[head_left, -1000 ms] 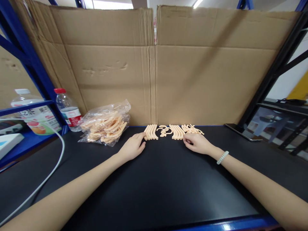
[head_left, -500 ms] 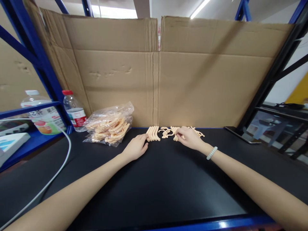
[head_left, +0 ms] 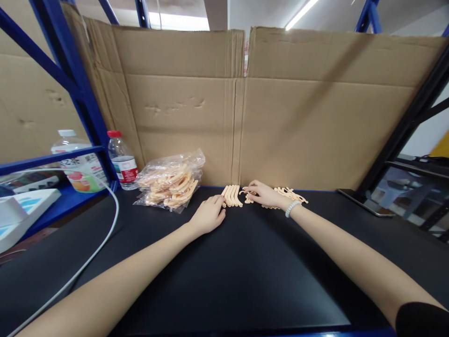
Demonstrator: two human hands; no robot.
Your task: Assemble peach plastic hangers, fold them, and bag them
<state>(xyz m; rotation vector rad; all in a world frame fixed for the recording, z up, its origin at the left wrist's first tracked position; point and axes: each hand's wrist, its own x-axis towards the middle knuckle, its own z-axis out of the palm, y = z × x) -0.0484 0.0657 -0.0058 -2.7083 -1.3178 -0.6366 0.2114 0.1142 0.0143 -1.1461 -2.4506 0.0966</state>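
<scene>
Several pale curved pieces (head_left: 233, 195) lie side by side in a row near the back of the black table. My left hand (head_left: 208, 215) rests flat at the left end of that row, its fingertips touching the outermost piece. Over a few loose hook-shaped pieces (head_left: 248, 198) is my right hand (head_left: 264, 194), fingers bent down and partly apart; whether it grips one is too small to tell. More pale pieces (head_left: 291, 194) lie to the right of that hand, some partly covered by it.
A clear plastic bag of similar pieces (head_left: 170, 182) sits at the back left, beside a red-capped bottle (head_left: 122, 161). A white cable (head_left: 101, 250) crosses the left side. Cardboard (head_left: 189, 107) stands behind; a dark flat device (head_left: 366, 203) lies back right.
My right hand has moved left, from the pieces on the right to the loose hook-shaped ones. The left hand stays by the row. The whole view has shifted slightly.
</scene>
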